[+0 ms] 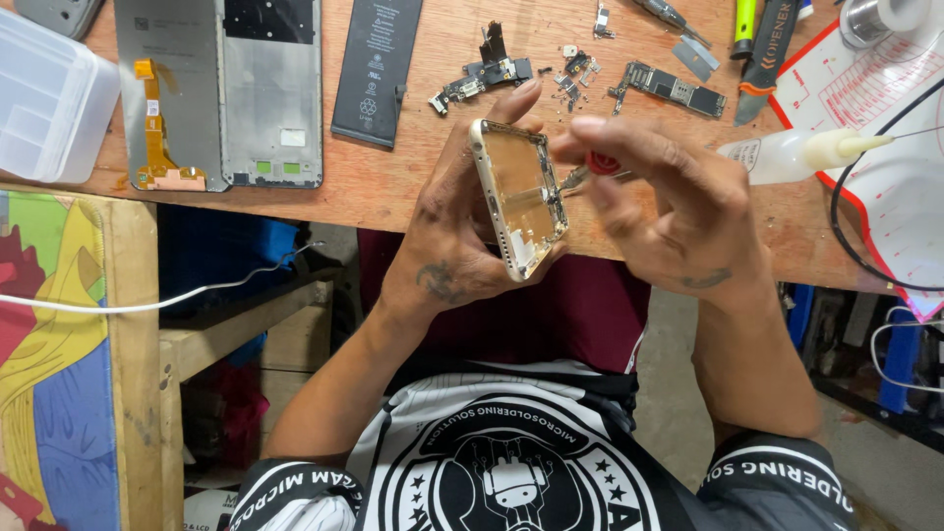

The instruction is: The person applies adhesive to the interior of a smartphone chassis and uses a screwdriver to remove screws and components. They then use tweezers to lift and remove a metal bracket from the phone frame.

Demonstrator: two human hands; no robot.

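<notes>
My left hand [462,236] grips a gold-rimmed phone housing [519,197], held on edge above the front edge of the wooden bench [393,187], its open inside turned to the right. My right hand [669,211] pinches a small screwdriver with a red handle [602,162]. The metal tip points into the housing's right side.
On the bench lie a grey phone frame with an orange flex cable [218,93], a black battery [377,69], a small circuit board [674,90], loose parts and screws [492,71], a clear squeeze bottle [787,155], a white plastic box [44,98] and tools at the back right.
</notes>
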